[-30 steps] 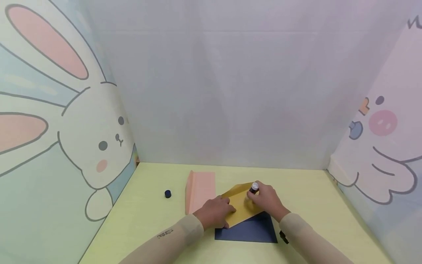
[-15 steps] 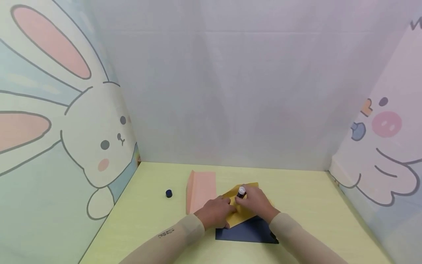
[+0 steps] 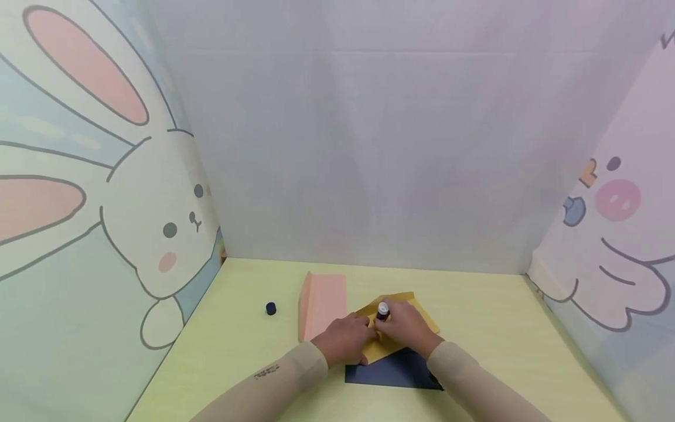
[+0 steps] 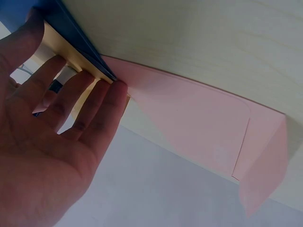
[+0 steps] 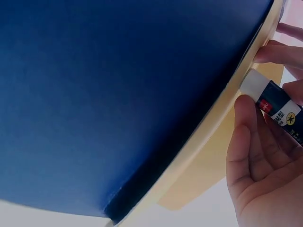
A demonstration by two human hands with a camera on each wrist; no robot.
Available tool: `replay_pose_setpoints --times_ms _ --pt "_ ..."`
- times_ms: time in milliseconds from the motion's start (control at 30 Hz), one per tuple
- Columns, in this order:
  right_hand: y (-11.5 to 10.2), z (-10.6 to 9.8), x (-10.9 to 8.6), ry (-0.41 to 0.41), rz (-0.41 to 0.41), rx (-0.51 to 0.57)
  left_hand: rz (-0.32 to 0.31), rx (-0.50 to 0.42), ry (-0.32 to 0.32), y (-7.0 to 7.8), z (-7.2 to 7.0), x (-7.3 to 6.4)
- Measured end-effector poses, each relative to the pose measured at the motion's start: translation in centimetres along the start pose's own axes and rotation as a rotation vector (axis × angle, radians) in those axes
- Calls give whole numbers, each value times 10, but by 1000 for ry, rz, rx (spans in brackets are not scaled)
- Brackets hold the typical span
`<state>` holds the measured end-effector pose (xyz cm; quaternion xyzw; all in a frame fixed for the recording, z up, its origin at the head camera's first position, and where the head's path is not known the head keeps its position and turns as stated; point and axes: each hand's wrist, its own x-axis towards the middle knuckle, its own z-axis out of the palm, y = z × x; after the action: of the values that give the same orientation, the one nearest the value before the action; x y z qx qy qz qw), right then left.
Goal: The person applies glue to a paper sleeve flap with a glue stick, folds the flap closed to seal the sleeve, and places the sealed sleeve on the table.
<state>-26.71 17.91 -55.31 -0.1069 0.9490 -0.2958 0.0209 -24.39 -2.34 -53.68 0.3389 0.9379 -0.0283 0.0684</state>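
My right hand (image 3: pixel 408 325) grips an upright glue stick (image 3: pixel 382 310), its white base pointing up. In the right wrist view the dark label of the stick shows between thumb and fingers, its end at the yellow paper. Beneath it lies a yellow envelope (image 3: pixel 375 353) with a raised flap along its far edge, tilted across a dark blue envelope (image 3: pixel 387 376). My left hand (image 3: pixel 345 340) presses the yellow envelope's left side with extended fingers; its thumb rests by the near edge. The left wrist view shows these fingers (image 4: pixel 106 111) spread on the paper, close to the glue stick.
A pink envelope (image 3: pixel 328 299) with its flap standing up lies just left of the yellow one. Further left on the pale table (image 3: pixel 232 351) is a small dark cap (image 3: pixel 271 308). A grey back wall (image 3: pixel 369 176) and printed side panels enclose the table.
My right hand has slid the glue stick leftwards across the yellow envelope, towards my left hand, uncovering the envelope's right end. The left hand has stayed in place.
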Motion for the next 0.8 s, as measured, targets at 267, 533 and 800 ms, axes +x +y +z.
replay_pose_setpoints --times_ms 267,533,800 --pt "2 -4 -1 18 15 -33 -9 2 0 1 -4 -2" --pt "12 -13 -2 34 65 -48 -11 -6 -9 2 -5 -4" --pt "29 -19 1 57 92 -71 -17 -9 -12 3 -5 -5"
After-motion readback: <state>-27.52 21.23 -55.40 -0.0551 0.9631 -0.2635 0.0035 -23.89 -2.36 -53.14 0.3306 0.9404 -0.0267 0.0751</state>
